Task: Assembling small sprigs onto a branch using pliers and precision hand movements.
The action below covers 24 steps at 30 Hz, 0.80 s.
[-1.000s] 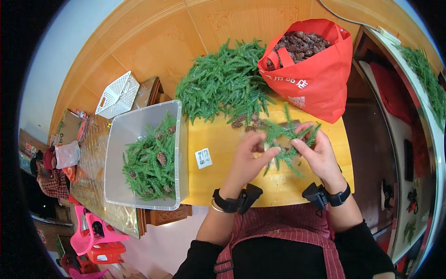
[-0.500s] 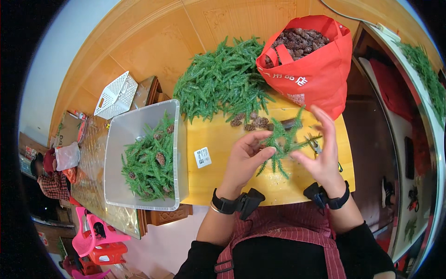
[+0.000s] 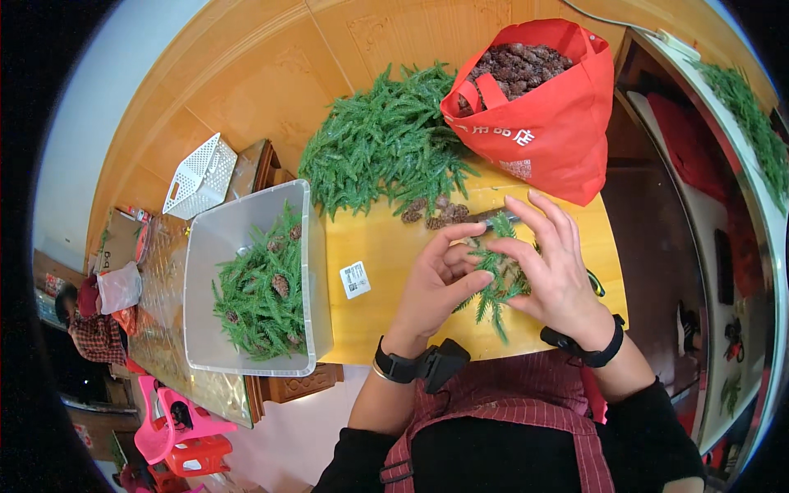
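Over the yellow table [image 3: 378,329], an artificial pine sprig [image 3: 495,311] is held between my two hands. Thumb and fingers of my left hand [image 3: 431,283] pinch it at its middle. My right hand [image 3: 559,271] comes in from the other side, its thumb and index finger bent onto the sprig's needles while the other fingers stay raised. The sprig's centre is partly hidden by fingers. Just beyond the hands lie several loose pine cones [image 3: 440,218]. A dark-handled tool [image 3: 596,284] shows partly beside my right hand.
Green sprigs [image 3: 386,135] are heaped at the back. A red bag [image 3: 546,144] full of pine cones stands back right. On the left, a translucent bin [image 3: 306,271] holds sprigs with cones; a white basket [image 3: 201,177] sits behind it. A white label card [image 3: 355,280] lies on the table.
My right hand has moved left, from spread beside the sprig to fingers bent onto it. The left hand keeps its pinch. The whole view has shifted slightly.
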### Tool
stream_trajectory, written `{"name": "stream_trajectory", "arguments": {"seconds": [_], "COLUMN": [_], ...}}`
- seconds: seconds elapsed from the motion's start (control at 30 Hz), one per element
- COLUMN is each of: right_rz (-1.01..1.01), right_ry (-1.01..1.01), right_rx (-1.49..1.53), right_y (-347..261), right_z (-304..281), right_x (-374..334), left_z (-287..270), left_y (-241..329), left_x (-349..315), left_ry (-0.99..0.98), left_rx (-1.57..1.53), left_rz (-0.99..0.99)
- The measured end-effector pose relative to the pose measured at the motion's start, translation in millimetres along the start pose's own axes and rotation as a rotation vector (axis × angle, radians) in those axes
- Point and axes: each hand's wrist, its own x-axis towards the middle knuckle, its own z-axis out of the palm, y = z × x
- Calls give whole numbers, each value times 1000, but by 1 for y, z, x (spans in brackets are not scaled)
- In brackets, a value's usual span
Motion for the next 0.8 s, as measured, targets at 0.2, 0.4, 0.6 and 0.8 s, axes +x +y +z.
{"name": "stream_trajectory", "arguments": {"seconds": [0.2, 0.4, 0.6, 0.8], "right_rz": [1, -21, -20, -54], "right_ry": [17, 4, 16, 30], "right_rx": [5, 13, 33, 17], "right_y": [-1, -1, -1, 6], "right_z": [0, -1, 0, 3], "right_x": [-2, -3, -3, -6], "left_z": [1, 2, 1, 2], "left_y": [-5, -12, -12, -8], "left_x": [-2, -5, -8, -6], "left_ry": [-11, 34, -33, -81], "left_rx": [-144, -199, -316, -393], "left_rz": [-75, -151, -239, -303]}}
